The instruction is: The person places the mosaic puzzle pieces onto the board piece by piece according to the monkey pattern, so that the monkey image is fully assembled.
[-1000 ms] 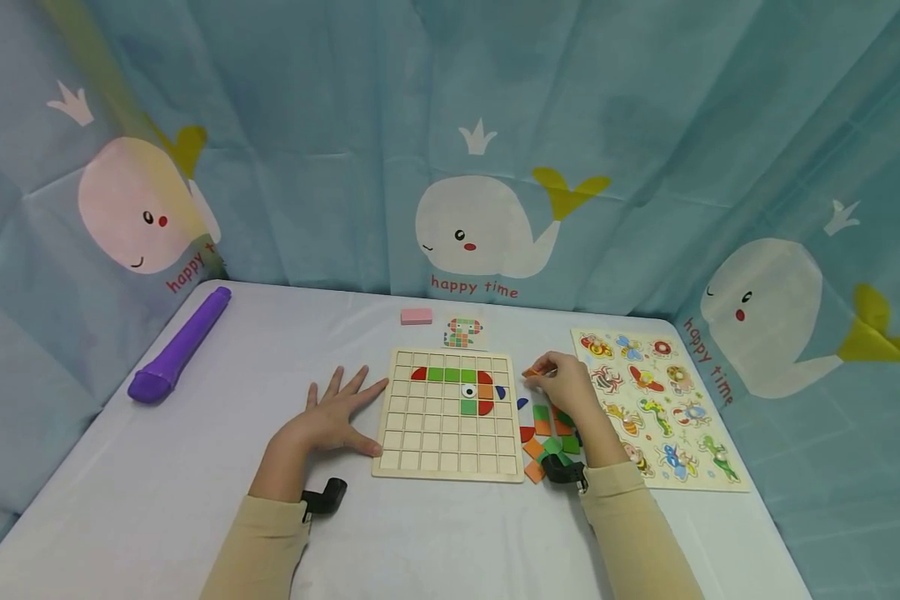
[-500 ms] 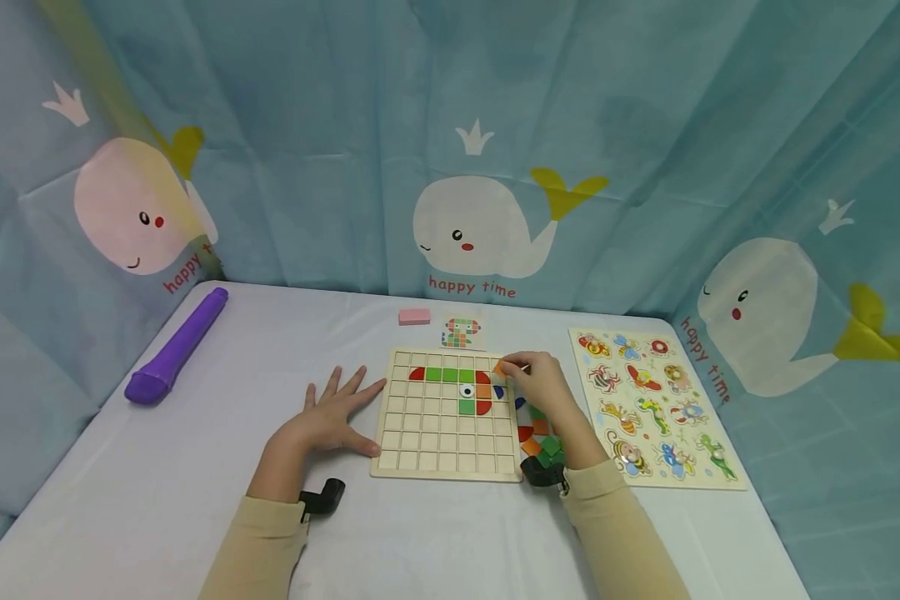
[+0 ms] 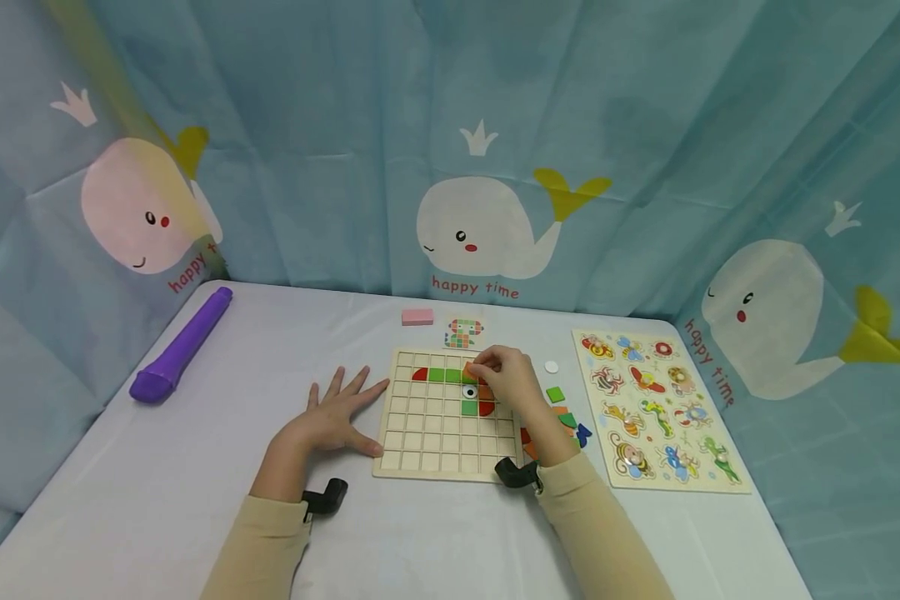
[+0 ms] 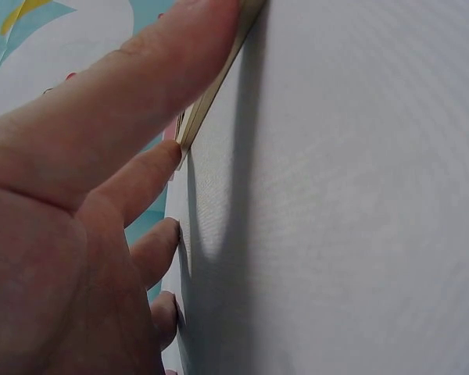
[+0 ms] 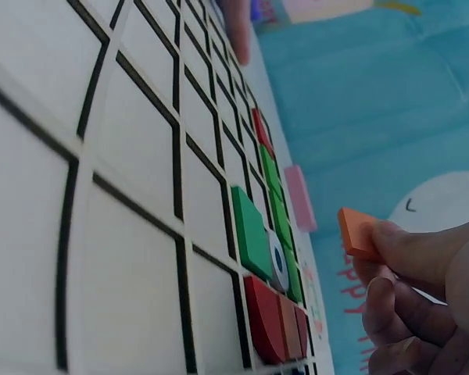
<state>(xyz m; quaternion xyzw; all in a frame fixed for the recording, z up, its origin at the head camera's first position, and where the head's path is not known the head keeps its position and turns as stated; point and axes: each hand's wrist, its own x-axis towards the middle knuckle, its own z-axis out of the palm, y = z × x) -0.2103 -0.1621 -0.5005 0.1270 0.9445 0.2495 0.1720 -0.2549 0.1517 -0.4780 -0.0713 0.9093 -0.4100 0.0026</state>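
Note:
A wooden grid board lies mid-table, with a red piece, green squares and an eye piece set in it. My left hand lies spread at the board's left side, thumb and forefinger touching its edge. Over the board's upper part, my right hand pinches an orange square between thumb and fingers, held above the surface. The right hand covers part of the board's right side.
Loose pieces lie right of the board, partly behind my right forearm, near a white disc. An insect puzzle board is further right. Behind stand a pink block and a pattern card. A purple microphone lies left.
My right hand has moved left from beside the loose pieces to over the board, carrying the orange square. The white disc and a green square have come into view. My left hand has stayed in place.

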